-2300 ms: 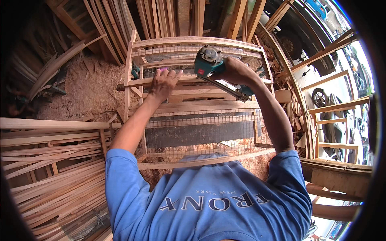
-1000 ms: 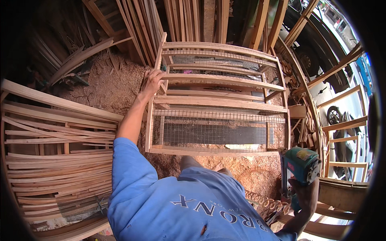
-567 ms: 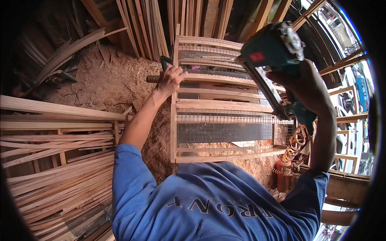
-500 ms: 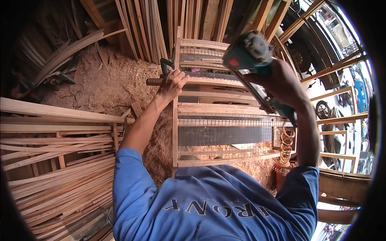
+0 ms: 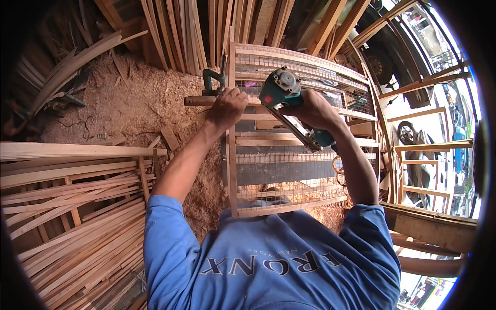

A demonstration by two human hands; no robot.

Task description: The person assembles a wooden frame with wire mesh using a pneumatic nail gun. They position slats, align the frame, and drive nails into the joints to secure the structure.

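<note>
A wooden frame (image 5: 232,170) covered with wire mesh lies in front of me, its slats running across. My left hand (image 5: 231,107) is closed over its left rail, where a crosspiece meets it. A nail gun (image 5: 283,89) with a dark green body and a long metal magazine is gripped in my right hand (image 5: 316,111). It is over the frame's crosspieces, just right of my left hand. The gun hides its own tip, so I cannot tell whether it touches the wood. Beyond my left hand, a green clamp (image 5: 208,81) sits against the left rail.
A coiled orange air hose (image 5: 339,173) hangs below the nail gun. Stacked wood strips (image 5: 82,227) fill the lower left, and upright boards (image 5: 181,36) stand at the back. Wood shavings (image 5: 124,98) cover the floor. More wooden frames (image 5: 421,161) stand at the right.
My right hand has brought the nail gun left, closer to my left hand. My left hand stays on the rail. The view has shifted slightly, showing more of the frame's far right.
</note>
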